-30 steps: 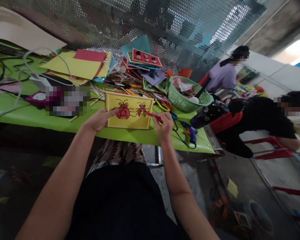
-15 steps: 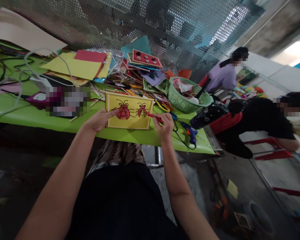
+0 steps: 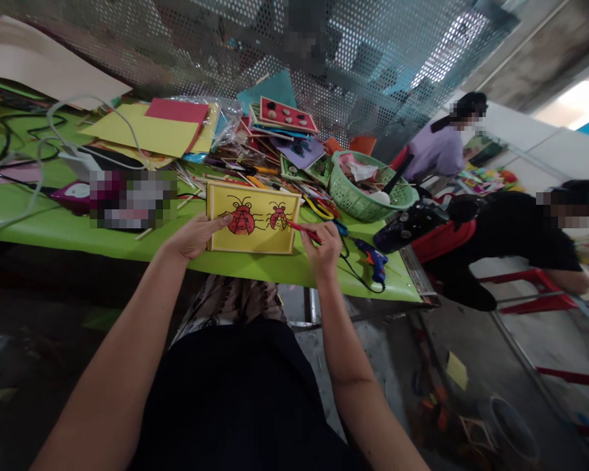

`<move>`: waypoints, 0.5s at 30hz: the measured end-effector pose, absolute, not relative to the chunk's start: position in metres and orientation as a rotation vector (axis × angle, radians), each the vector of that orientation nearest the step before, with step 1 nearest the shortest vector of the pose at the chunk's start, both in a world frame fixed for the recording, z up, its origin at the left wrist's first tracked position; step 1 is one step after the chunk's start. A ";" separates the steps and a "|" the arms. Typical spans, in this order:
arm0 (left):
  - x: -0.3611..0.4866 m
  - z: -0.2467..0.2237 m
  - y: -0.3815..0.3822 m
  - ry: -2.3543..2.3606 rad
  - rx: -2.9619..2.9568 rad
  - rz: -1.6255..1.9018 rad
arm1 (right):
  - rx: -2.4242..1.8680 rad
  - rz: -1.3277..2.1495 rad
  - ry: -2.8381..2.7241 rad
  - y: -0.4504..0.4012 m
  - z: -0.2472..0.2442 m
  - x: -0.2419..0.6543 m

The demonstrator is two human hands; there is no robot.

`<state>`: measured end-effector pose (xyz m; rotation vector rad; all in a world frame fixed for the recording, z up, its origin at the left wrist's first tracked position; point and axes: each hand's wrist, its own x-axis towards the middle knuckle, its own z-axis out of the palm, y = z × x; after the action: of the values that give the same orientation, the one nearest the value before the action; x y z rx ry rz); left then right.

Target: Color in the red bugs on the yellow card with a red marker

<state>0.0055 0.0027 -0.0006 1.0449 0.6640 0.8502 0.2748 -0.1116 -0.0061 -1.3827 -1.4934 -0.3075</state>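
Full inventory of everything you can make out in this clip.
Pale-framed ladybird card: one, yellow, front centre
Slim pen: one, red, at card's right
Long table: one, green, underneath
Perforated plastic basket: one, green, right rear
Pistol-shaped glue gun: one, blue, table's right
Flat paper sheets: several, yellow and red, left
Perforated metal screen: one, grey, behind table
Other people: two, lilac and black tops, right
Smaller clutter: uncounted, multicoloured, tabletop
Left hand: one, bare, on card's left edge
Right hand: one, bare, gripping pen
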 end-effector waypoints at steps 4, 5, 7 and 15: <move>0.005 -0.003 0.004 0.687 1.045 0.853 | -1.375 -0.320 -1.475 -0.108 -0.007 0.274; 0.005 -0.004 0.004 0.682 1.046 0.850 | -1.372 -0.323 -1.476 -0.108 -0.007 0.274; 0.005 -0.004 0.005 0.667 1.048 0.850 | -1.370 -0.331 -1.484 -0.108 -0.006 0.274; 0.006 -0.002 0.003 0.650 1.033 0.852 | -1.371 -0.324 -1.492 -0.111 -0.006 0.274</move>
<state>0.0063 0.0029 -0.0022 1.0335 0.6503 0.8519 0.2740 -0.1114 -0.0057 -1.3707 -1.4924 -0.3241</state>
